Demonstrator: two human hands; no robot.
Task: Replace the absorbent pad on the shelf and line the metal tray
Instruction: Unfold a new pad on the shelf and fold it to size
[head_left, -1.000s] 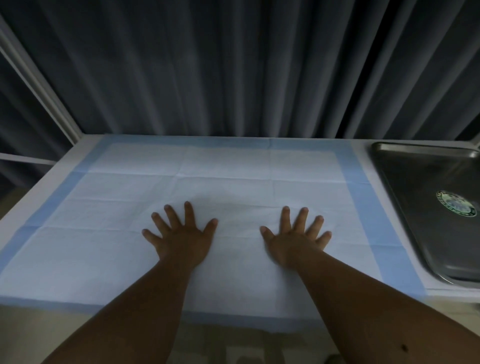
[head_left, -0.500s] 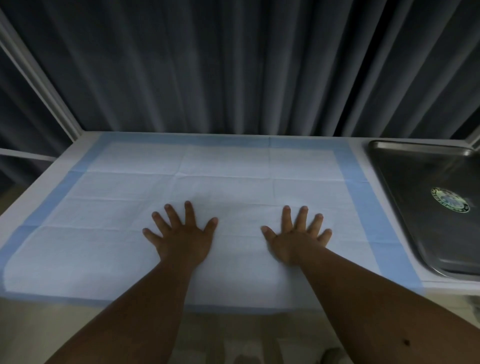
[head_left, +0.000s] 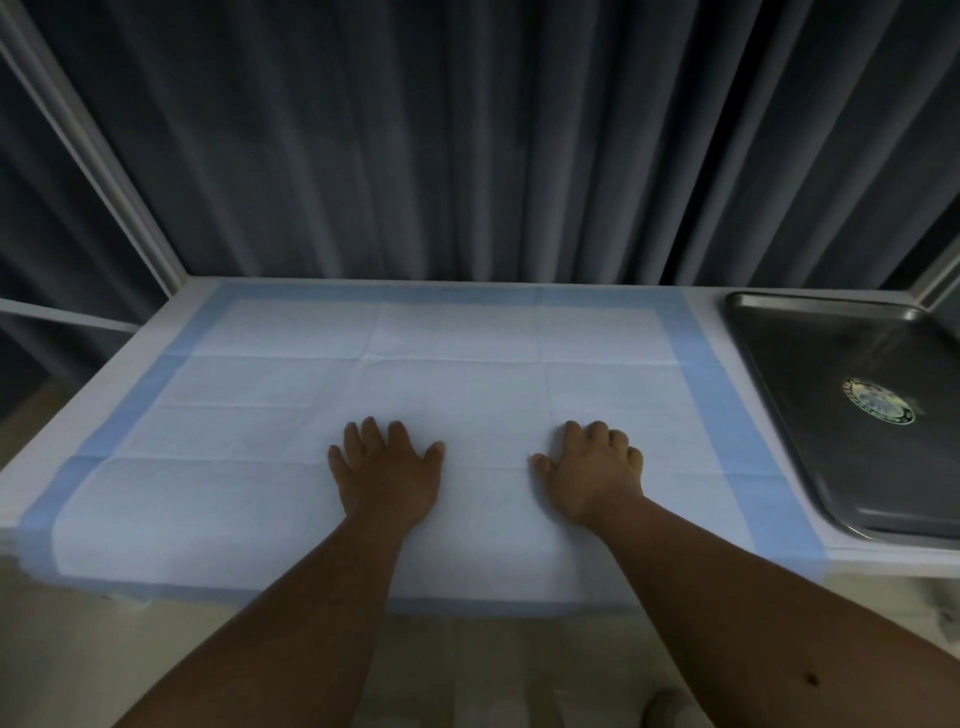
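My fingers have drawn in since half a second ago: both hands were splayed flat with the fingers spread wide, and now the fingers sit closer together and bend at the knuckles, most plainly on the right. My left hand (head_left: 387, 475) lies palm down on the absorbent pad (head_left: 291, 415), near its middle, fingers pointing toward the curtain (head_left: 467, 140), thumb out to the right, the fingers only slightly curled and gripping nothing. My right hand (head_left: 589, 475) rests on the pad too, toward the metal tray (head_left: 852, 467), its knuckles raised and the fingertips tucked down against the sheet; whether they pinch any of the pad under them I cannot tell, though no fold rises between them. The two hands stay well apart from each other, as before, with both forearms reaching in over the pad's near edge. The pad is spread open on the white shelf (head_left: 88, 395), its blue border running round all four sides and its near edge hanging a little over the shelf front, with fold creases crossing the white centre. The tray sits on the shelf just beside the pad's right border, bare inside apart from a round sticker (head_left: 879, 400) on its floor. The pad and tray lie where they lay a moment ago.
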